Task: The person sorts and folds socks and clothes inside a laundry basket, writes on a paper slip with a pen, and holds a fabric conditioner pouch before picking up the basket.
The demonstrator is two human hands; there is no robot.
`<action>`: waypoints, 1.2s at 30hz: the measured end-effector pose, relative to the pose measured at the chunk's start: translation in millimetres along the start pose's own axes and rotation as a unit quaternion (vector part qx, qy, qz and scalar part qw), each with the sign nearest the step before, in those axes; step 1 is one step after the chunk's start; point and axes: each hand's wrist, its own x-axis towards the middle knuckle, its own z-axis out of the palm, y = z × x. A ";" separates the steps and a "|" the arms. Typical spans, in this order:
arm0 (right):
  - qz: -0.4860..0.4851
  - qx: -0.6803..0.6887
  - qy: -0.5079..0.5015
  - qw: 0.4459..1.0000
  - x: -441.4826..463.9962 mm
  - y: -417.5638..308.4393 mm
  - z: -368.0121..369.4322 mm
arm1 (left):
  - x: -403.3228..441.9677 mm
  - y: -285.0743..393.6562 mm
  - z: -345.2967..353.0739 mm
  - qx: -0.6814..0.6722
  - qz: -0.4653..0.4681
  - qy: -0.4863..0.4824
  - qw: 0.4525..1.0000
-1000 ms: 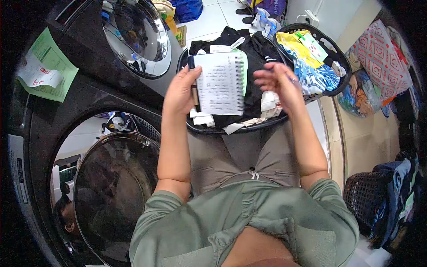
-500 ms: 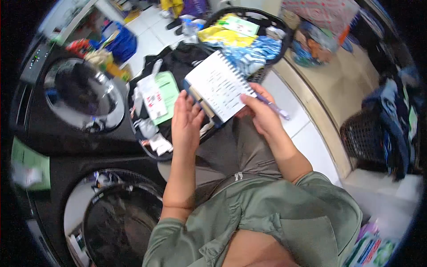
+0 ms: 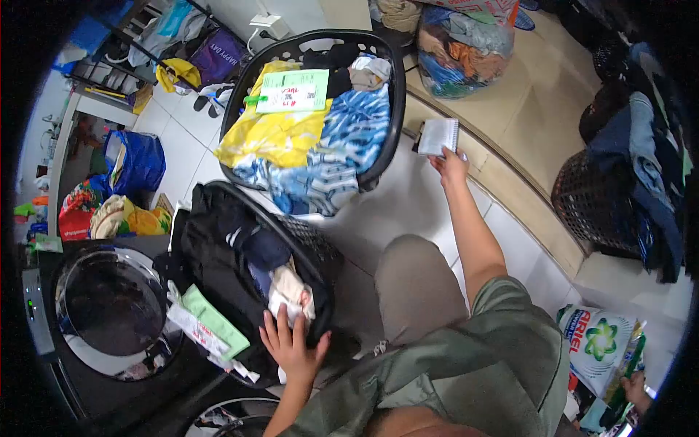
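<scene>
My right hand [image 3: 451, 164] reaches out ahead and grips the small spiral notebook [image 3: 439, 136] by its near edge. Spread fingers of my left hand [image 3: 293, 348] rest at the near side of the black laundry basket [image 3: 300, 234], touching light-coloured cloth [image 3: 288, 291]. Dark clothes [image 3: 218, 240] fill that basket, and a green paper slip [image 3: 211, 320] with a white tag lies on its left part. Beyond it stands a second black basket [image 3: 397, 109] with a yellow garment [image 3: 273, 135], blue-and-white patterned cloth [image 3: 353, 138] and a green slip [image 3: 293, 92]. The pen is not visible.
Black front-loading machines [image 3: 109, 313] stand at left. A raised ledge [image 3: 510, 182] runs along the right, with a clear bag of clothes [image 3: 466, 54] and a full dark basket [image 3: 590, 207]. An Ariel detergent bag [image 3: 601, 342] and another person's hand [image 3: 638, 391] are at lower right.
My right hand has carried the notebook forward and right, away from my body. My left hand has left the notebook's side and come down on the nearer basket. The view has shifted.
</scene>
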 end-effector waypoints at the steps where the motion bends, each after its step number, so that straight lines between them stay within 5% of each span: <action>1: -0.032 0.016 0.002 0.999 20.7 -0.6 27.0 | 2.3 -0.1 -1.6 0.004 -0.002 -0.015 1.000; 3: -0.033 0.025 -0.125 0.991 79.0 -0.7 65.1 | 1.9 -2.4 0.7 0.004 -0.016 -0.044 0.999; 7: -0.006 -0.130 -0.073 0.989 116.0 13.8 109.9 | 1.0 -6.2 3.1 0.016 -0.014 -0.063 0.998; 15: 0.065 -0.447 -0.090 0.888 126.5 126.3 -10.8 | -3.2 -10.7 8.1 0.032 -0.015 -0.065 0.997; 16: -0.027 -0.475 -0.114 0.872 146.2 151.6 -36.1 | -2.1 -10.0 7.8 0.032 -0.014 -0.065 0.997; 20: 0.009 -0.448 -0.048 0.893 132.3 87.3 26.1 | -0.6 -6.9 5.8 0.030 -0.022 -0.066 0.997; 22: -0.084 -0.464 -0.072 0.879 170.8 61.0 68.2 | 0.5 -6.7 5.2 0.028 -0.020 -0.059 0.998; 25: 0.013 -0.279 -0.107 0.954 139.9 -11.7 132.1 | 2.8 -3.1 3.6 0.023 -0.015 -0.043 0.999; 30: -0.027 -0.238 -0.137 0.961 83.9 -21.1 114.1 | 3.8 -2.9 0.4 -0.013 -0.013 0.009 1.000; 36: 0.061 -0.218 -0.178 0.958 -66.8 -35.7 42.5 | -7.0 -6.5 -1.7 -0.086 0.010 0.098 0.991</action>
